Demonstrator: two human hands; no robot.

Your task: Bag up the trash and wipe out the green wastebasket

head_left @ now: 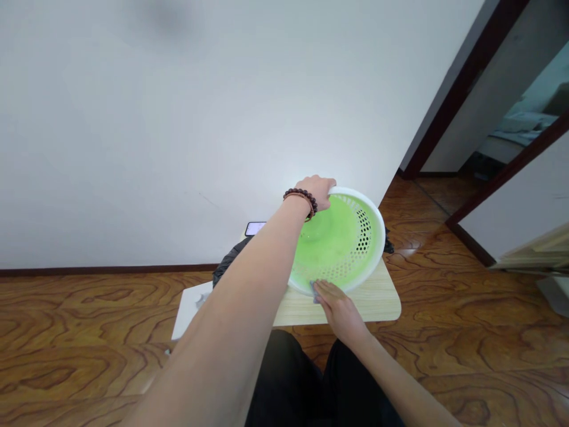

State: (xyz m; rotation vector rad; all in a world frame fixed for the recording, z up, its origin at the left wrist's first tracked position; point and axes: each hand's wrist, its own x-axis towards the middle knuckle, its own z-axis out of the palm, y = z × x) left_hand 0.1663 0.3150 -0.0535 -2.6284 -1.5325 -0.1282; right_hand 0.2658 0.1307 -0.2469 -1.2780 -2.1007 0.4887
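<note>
A round green plastic colander (331, 228) with a white rim and rows of holes is tilted over a small wooden table (373, 296). My left hand (317, 190), with a beaded bracelet (304, 196) at its wrist, is closed on the rim's far left side. At the near edge, my right hand (335, 302) presses a small greyish cloth (316, 292) against the rim. The fingers of that hand lie close together over the cloth, so most of it is hidden. My left forearm covers the colander's left side.
Beyond my left arm, a phone (255, 228) lies near the wall, beside a black plastic bag (229, 261). A white panel (189, 305) shows left of my forearm. A white wall (178, 148) rises behind the table. On the right is a doorway with a dark frame (462, 89).
</note>
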